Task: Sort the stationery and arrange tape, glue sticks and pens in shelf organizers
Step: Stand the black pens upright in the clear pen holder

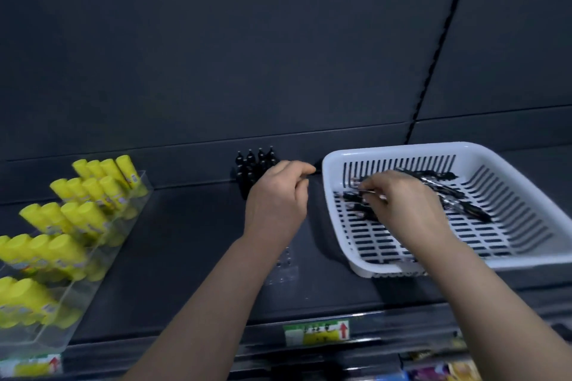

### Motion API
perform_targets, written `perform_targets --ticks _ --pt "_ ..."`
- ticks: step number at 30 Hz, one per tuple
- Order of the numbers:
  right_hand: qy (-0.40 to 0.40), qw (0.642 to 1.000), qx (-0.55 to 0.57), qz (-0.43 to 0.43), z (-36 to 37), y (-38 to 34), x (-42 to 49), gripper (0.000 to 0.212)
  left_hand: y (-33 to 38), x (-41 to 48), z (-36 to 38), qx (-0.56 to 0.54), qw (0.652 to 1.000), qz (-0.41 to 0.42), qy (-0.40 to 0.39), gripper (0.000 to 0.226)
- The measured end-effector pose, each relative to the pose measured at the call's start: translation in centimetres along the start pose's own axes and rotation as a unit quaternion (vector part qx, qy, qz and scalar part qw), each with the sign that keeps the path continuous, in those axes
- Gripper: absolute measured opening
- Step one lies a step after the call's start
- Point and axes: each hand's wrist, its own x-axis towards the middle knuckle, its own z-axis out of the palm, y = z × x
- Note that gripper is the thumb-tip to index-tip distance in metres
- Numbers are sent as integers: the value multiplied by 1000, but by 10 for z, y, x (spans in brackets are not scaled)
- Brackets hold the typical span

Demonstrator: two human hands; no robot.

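A white slotted basket sits on the dark shelf at the right with several black pens lying in it. My right hand reaches into the basket and pinches a pen. Several black pens stand upright at the back of a clear pen holder. My left hand hovers over that holder with fingers curled around a thin black pen. Yellow glue sticks fill a clear tiered organizer at the left.
The dark shelf has a back wall close behind the upright pens. A green and yellow price label sits on the shelf's front edge. Colourful packages show on a lower level at bottom right.
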Motion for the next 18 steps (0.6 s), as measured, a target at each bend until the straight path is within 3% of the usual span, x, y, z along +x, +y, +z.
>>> perform_targets --ticks 6,12,18 --pt "15 994 -60 90 -33 85 -27 17 42 16 69 64 978 20 -198 22" --pt "-2 988 -32 151 -41 135 -46 19 88 25 132 147 904 53 -398 23" --pt "-15 989 4 145 -39 137 -46 18 110 32 171 249 842 78 -472 26"
